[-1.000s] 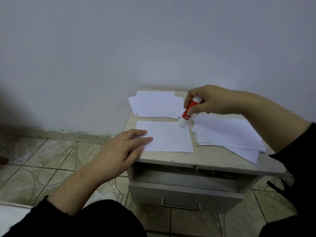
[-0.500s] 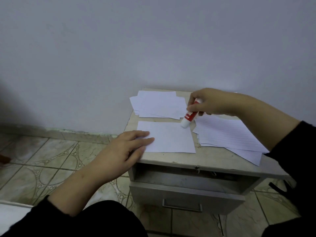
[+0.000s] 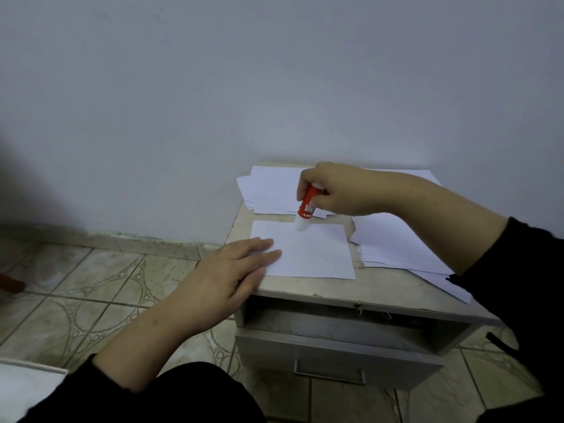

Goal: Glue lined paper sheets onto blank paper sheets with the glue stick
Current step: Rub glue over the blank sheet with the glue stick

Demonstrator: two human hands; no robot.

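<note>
A single blank white sheet [image 3: 308, 254] lies flat on the small cabinet top [image 3: 305, 286]. My left hand [image 3: 229, 270] rests on the sheet's left edge with straight fingers, pressing it down. My right hand [image 3: 338, 190] grips a red glue stick [image 3: 306, 207], tilted, its white tip touching the sheet near the far edge. A stack of blank sheets [image 3: 271, 192] lies behind it at the back left. A stack of lined sheets [image 3: 393, 242] lies to the right, partly under my right forearm.
The cabinet stands against a plain wall [image 3: 274, 87]. Below its top is an open slot and a drawer with a metal handle [image 3: 329, 372]. Patterned floor tiles [image 3: 91, 300] spread to the left. A white object [image 3: 27, 389] sits at the bottom-left corner.
My right hand has carried the glue stick leftward, from the sheet's far right corner toward the middle of its far edge. My left hand has stayed on the sheet.
</note>
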